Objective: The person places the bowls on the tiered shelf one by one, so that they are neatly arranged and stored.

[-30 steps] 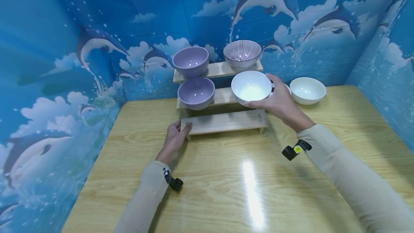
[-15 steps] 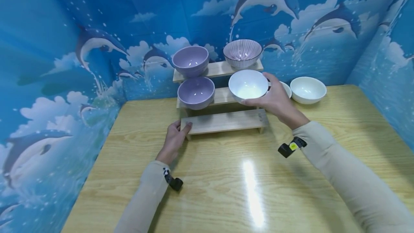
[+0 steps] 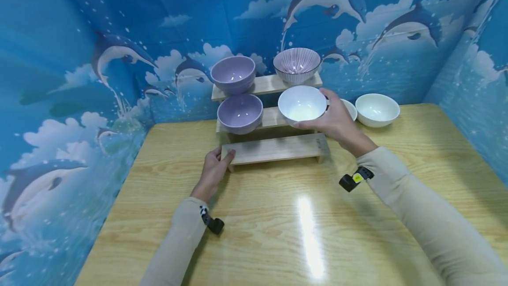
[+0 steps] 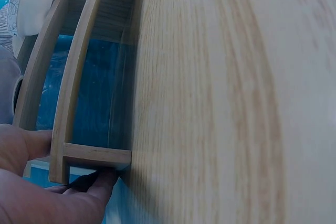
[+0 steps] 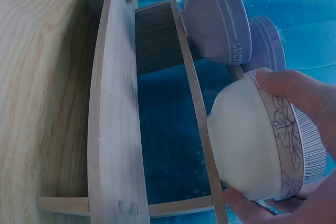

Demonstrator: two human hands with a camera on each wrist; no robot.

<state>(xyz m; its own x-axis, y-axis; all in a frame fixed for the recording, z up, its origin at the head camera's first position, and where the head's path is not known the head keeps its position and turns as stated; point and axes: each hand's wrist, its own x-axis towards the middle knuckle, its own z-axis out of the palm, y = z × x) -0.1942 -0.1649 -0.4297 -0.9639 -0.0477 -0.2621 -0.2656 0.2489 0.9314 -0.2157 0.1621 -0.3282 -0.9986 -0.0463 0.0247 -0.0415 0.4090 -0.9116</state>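
My left hand (image 3: 213, 171) pinches the shelf (image 3: 274, 149), best for steadiness; my right hand (image 3: 342, 122) grips the white bowl (image 3: 302, 103), best held flat.

Mostly hidden behind the right grip (image 3: 336, 120), probably another white bowl (image 3: 350, 109).

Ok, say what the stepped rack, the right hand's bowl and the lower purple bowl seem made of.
Stepped rack: pale, matte wood, by the look of its grain.
Held bowl: probably white glazed ceramic, smooth with a floral band; glass can't be ruled out.
Lower purple bowl: likely glazed ceramic, given glossy highlights inside.
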